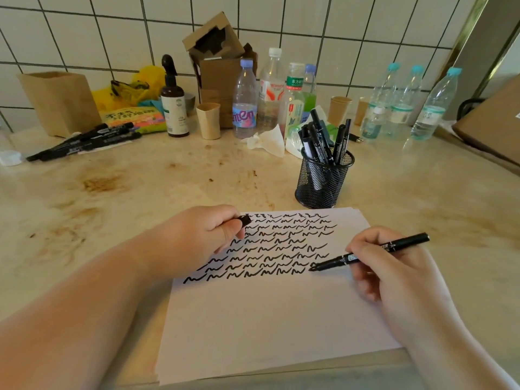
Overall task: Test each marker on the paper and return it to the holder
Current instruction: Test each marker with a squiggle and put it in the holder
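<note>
Green bottle label (294,83) carries "东方"; the red-labelled bottle (269,91) possibly reads "Wahaha"; marker (371,251) barrel print ends "ER".

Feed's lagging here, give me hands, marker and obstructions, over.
Right hand grips black marker, tip on scribbled white paper. Left hand holds black cap. Black mesh holder unobstructed.

Plastic bottles (244,99), brown spray bottle (175,108), paper cup (208,121), cardboard box (218,68) along the tiled wall (84,29).
</note>
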